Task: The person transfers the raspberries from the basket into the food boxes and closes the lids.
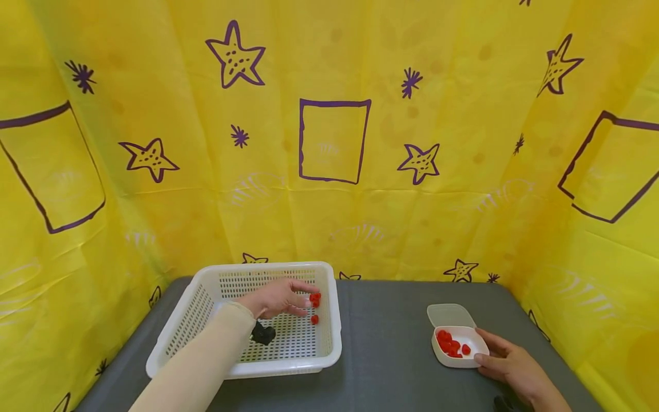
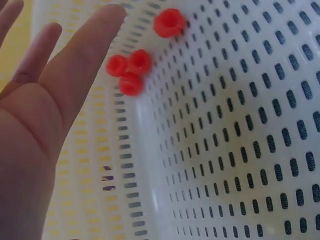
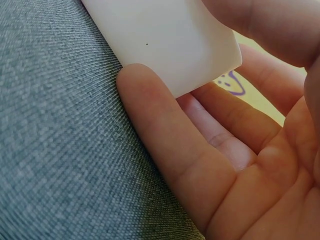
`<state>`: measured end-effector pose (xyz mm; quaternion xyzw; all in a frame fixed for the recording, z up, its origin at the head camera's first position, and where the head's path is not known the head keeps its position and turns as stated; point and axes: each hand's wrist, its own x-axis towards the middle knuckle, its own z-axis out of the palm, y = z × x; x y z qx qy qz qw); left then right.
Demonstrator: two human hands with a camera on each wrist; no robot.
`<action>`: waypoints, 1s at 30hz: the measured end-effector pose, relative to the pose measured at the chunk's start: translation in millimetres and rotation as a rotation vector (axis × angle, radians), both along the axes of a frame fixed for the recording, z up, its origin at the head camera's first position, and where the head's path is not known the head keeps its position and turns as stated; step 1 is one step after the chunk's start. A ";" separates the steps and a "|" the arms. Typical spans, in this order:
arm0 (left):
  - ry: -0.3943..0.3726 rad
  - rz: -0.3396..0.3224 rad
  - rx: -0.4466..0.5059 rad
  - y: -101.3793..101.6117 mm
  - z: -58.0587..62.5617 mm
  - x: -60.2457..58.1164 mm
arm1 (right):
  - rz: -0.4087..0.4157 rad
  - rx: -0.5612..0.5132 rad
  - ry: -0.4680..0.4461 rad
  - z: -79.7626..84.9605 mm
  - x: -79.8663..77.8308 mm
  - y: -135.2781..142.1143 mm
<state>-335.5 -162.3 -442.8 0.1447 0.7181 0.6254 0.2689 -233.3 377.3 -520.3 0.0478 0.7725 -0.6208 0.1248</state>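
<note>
My left hand point(image 1: 278, 297) reaches into a white perforated plastic basket point(image 1: 288, 365), fingers extended and apart. Hollow red raspberries point(image 2: 131, 84) lie by the basket's right side, three bunched just off the fingertips and a single raspberry point(image 2: 169, 23) apart from them. In the left wrist view nothing shows in this hand's grasp. Far to the right, my right hand point(image 1: 515, 369) holds the right side of a small white box point(image 1: 447, 361), thumb and fingers around its corner. Several more red raspberries point(image 1: 447, 341) sit inside the box, mostly on its left. Its translucent lid point(image 1: 452, 316) stands flipped back.
A dark grey cloth point(image 1: 381, 343) covers the table under basket and box. Yellow curtains point(image 1: 329, 229) with purple starfish drawings enclose the back and both sides. The black wrist camera point(image 1: 264, 333) on the left arm hangs inside the basket.
</note>
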 end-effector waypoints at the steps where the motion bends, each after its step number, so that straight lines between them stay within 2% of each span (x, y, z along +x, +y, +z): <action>1: 0.006 0.002 -0.017 1.2 -3.1 -1.7 | -0.001 0.000 0.000 0.3 0.0 0.1; 5: 0.031 0.019 -0.091 6.9 -10.9 -5.4 | -0.007 0.002 0.001 1.5 0.2 0.9; 12: 0.057 0.051 -0.233 16.5 -22.2 -1.0 | -0.002 -0.008 0.004 0.8 1.0 0.7; 18: 0.100 0.064 -0.296 22.6 -27.4 -0.1 | 0.005 -0.010 0.011 0.4 1.5 -0.5; 24: 0.158 0.069 -0.359 28.5 -33.1 -4.0 | 0.010 -0.014 0.011 0.7 1.3 -0.4; 30: 0.194 0.058 -0.423 32.1 -38.0 -5.3 | 0.023 -0.017 0.018 0.7 0.6 -0.2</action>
